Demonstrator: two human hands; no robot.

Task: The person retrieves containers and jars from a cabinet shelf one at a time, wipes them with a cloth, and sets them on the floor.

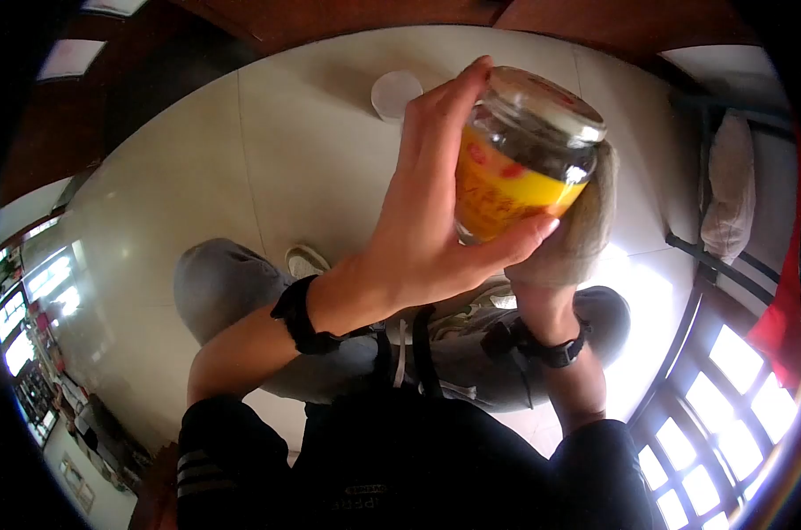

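Note:
My left hand [440, 190] grips a glass jar [528, 146] with a yellow label, its fingers along one side and the thumb across the lower front. The jar has a metal-coloured lid and is held up, tilted, above the floor. A greyish cloth [586, 234] covers most of my right hand, which is behind and to the right of the jar. The cloth presses against the jar's far side. My right hand's fingers are hidden under it; only the wrist shows below.
A small round whitish container [395, 94] stands on the pale tiled floor [321, 159]. My bent legs in grey trousers [219, 287] are beneath my arms. To the right is a dark metal frame [727, 274] with a pale cloth bundle [730, 190], near bright windows.

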